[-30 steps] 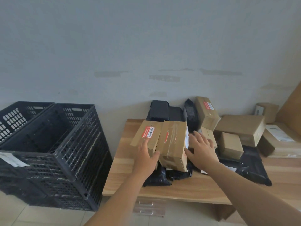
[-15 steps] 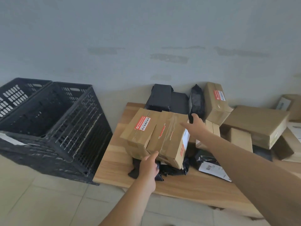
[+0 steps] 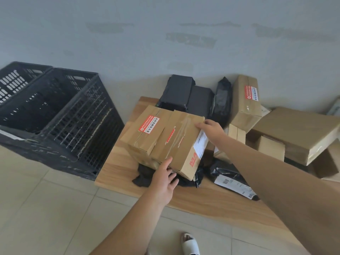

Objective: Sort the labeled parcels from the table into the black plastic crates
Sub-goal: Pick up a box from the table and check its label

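Fingers of the right hand gripped the taped box's far corner; left hand curled beneath, mid-pickup. Next, lifting left to the crates.

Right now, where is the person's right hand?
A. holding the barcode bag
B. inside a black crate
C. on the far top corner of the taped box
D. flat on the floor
C: the right hand grips the far top corner of the taped box, above its white label, while the left hand is at the near bottom edge.
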A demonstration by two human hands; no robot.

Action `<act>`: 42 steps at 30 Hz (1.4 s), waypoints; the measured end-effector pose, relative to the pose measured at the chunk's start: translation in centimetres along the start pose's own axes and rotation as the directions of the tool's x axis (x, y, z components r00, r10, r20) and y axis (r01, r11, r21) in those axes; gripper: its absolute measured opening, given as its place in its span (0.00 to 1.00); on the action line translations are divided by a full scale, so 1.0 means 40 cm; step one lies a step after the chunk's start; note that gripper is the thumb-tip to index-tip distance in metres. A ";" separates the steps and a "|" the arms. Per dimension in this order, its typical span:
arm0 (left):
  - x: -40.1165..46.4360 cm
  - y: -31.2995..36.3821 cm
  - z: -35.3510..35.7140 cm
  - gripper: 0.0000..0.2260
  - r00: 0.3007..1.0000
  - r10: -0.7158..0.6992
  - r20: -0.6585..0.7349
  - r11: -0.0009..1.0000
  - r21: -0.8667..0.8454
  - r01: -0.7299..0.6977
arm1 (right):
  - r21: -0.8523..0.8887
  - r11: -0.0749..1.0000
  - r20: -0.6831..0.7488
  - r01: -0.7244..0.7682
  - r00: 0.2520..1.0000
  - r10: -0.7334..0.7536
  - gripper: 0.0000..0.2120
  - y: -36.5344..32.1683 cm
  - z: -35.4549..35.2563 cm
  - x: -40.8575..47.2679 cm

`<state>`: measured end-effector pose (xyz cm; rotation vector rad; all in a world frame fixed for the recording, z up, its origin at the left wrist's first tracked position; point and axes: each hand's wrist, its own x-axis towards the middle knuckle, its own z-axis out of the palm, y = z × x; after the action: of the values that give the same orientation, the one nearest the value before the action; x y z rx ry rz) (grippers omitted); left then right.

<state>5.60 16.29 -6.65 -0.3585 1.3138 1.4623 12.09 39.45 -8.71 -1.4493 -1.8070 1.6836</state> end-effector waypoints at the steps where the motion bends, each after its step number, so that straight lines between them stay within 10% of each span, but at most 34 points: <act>1: -0.002 0.002 0.001 0.26 1.000 0.007 -0.002 1.000 0.004 -0.007 | 0.008 1.000 -0.010 0.009 1.000 -0.009 0.14 -0.002 -0.003 -0.004; 14: -0.080 0.116 0.030 0.20 0.973 0.210 0.091 0.968 0.118 -0.220 | 0.068 0.963 -0.167 0.260 0.955 -0.246 0.12 -0.137 -0.113 -0.208; 23: -0.172 0.351 0.036 0.08 0.806 0.552 0.211 0.748 0.301 -0.591 | 0.250 0.867 -0.266 0.431 0.892 -0.366 0.14 -0.272 -0.048 -0.340; 29: -0.190 0.468 -0.036 0.17 0.730 0.649 0.213 0.584 0.475 -0.658 | 0.372 0.849 -0.202 0.377 0.925 -0.322 0.08 -0.255 0.099 -0.349; 38: -0.118 0.472 -0.140 0.16 0.816 0.573 0.076 0.643 0.575 -0.505 | 0.413 0.886 -0.099 0.212 0.977 -0.187 0.11 -0.187 0.219 -0.351; 42: -0.100 0.469 -0.149 0.24 0.722 0.684 0.109 0.483 0.674 -0.559 | 0.432 0.888 -0.113 0.160 0.986 -0.123 0.14 -0.163 0.221 -0.349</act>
<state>-11.00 12.97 4.16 0.5741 2.1697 1.4002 8.78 24.43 0.17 -1.1425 -1.3327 1.7785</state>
